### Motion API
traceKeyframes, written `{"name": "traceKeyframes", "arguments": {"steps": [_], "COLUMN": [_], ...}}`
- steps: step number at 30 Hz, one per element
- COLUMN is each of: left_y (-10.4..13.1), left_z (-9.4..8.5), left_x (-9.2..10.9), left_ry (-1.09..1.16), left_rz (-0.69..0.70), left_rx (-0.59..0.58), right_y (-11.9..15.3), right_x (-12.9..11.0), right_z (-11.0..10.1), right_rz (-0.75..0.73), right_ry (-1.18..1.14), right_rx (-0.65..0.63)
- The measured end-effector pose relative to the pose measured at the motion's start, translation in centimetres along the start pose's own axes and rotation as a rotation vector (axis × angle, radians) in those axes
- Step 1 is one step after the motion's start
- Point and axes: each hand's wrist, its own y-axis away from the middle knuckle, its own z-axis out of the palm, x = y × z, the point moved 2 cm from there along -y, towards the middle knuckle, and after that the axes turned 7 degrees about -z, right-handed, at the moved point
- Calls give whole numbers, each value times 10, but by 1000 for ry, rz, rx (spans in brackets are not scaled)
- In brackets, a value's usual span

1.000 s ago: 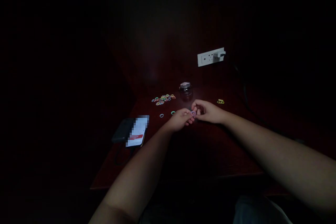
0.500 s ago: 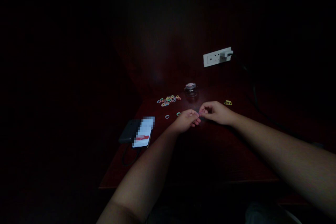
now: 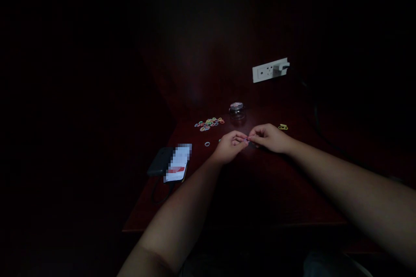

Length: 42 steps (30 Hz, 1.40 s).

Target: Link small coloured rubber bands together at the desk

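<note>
My left hand [image 3: 231, 146] and my right hand [image 3: 267, 137] meet fingertip to fingertip above the dark red table [image 3: 260, 199]. Both pinch a small purple band [image 3: 247, 140], mostly covered by the fingers. Beyond my left hand lies a loose pile of colourful bands [image 3: 209, 124]. A single pale band [image 3: 207, 144] rests left of that hand, and a green one is almost hidden behind it. Several yellow bands [image 3: 283, 127] lie together just past my right hand.
A clear lidded jar [image 3: 237, 112] stands behind my hands. At the left are a lit phone [image 3: 178, 164] and a dark flat box [image 3: 160, 162] with a cable. A wall socket [image 3: 264, 72] holds a plug, its black cable trailing down at the right.
My left hand has turned and its fingers have risen towards my right fingertips, covering more of the green band. The purple band now shows less between the hands.
</note>
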Motion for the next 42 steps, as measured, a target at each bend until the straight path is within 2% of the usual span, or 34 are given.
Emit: {"name": "traceKeyframes", "arguments": {"steps": [8,19,42], "left_y": [-2,-1,0], "left_z": [-3,-3,-1], "left_x": [0,-1,2], "left_ry": [-47,-138,-134], "left_rz": [28,42,11], "left_rx": [61,71,20], "right_y": [1,1,1], "right_x": [-5,-1,3], "right_z": [3,4,5], "right_rz": [24,19,64], "right_ry": [-112,-71,-83], "right_rx": [-21,-67,-158]}}
